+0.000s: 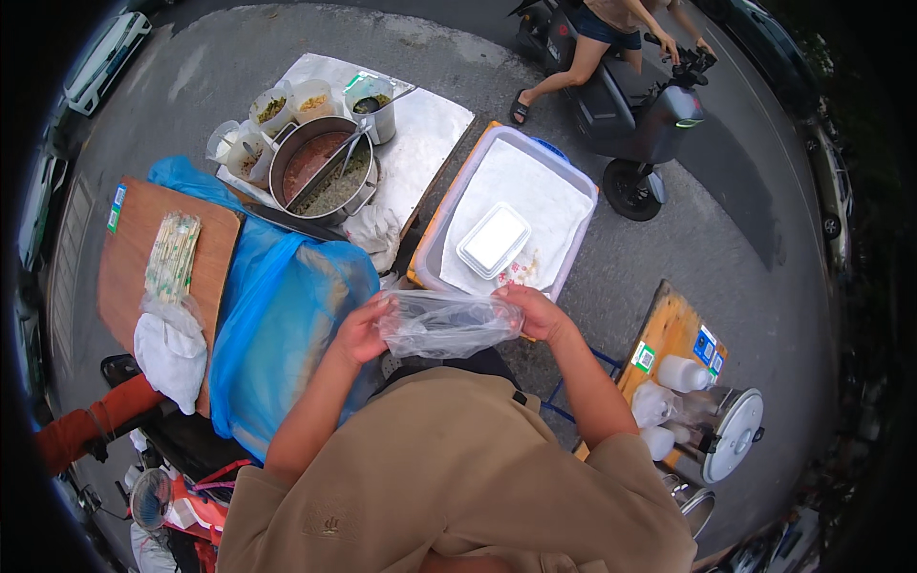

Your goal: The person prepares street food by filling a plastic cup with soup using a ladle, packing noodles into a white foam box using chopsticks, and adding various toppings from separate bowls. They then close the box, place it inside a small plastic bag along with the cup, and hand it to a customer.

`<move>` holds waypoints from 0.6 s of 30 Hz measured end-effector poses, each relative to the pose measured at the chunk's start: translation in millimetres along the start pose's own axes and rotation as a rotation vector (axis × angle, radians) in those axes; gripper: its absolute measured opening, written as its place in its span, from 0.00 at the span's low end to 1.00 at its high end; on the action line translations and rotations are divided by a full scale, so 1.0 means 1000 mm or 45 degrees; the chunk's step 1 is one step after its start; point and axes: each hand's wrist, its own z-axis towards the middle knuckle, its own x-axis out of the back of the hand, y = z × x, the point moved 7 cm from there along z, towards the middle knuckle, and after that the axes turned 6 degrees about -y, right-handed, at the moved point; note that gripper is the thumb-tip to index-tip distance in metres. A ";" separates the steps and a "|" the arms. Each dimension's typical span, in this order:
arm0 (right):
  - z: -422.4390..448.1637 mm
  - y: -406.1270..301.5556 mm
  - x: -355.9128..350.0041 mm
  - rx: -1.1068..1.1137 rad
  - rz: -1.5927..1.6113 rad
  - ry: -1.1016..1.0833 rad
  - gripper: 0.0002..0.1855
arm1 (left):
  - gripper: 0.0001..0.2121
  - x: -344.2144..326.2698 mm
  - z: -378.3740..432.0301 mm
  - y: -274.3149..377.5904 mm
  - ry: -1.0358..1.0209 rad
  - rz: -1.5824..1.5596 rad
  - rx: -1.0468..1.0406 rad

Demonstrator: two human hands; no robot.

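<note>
A clear plastic bag (451, 324) is stretched between my two hands in front of my waist. My left hand (364, 331) grips one end of it, and my right hand (534, 311) grips the other. Just beyond the bag, a closed white takeaway box (494, 241) lies on a white cloth (530, 179) inside a pale plastic tub (437, 225). A divided metal pot (374, 188) with red and greenish contents stands at the upper left, with utensils resting across it. Around it are several plastic containers of condiments, such as one with chopped greens (271, 109).
Wrapped chopsticks (173, 258) and a white bag (170, 354) lie on a brown board (118, 265) at left, beside blue plastic sheeting (286, 315). At right, a wooden board (655, 315) holds white containers and a lidded metal pot (734, 435). A person sits on a scooter (637, 114) beyond the tub.
</note>
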 end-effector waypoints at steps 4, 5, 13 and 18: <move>0.022 -0.097 0.081 0.271 -0.994 0.804 0.32 | 0.11 -0.039 0.036 0.013 0.270 0.364 -0.062; 0.031 -0.118 0.104 0.326 -1.260 0.955 0.36 | 0.12 -0.053 0.045 0.019 0.296 0.422 -0.071; 0.102 -0.108 0.145 -0.019 -0.622 0.467 0.28 | 0.12 -0.098 0.125 0.072 0.284 0.414 -0.359; 0.072 -0.098 0.118 0.084 -0.285 0.333 0.25 | 0.10 -0.114 0.199 0.075 0.147 0.292 -0.368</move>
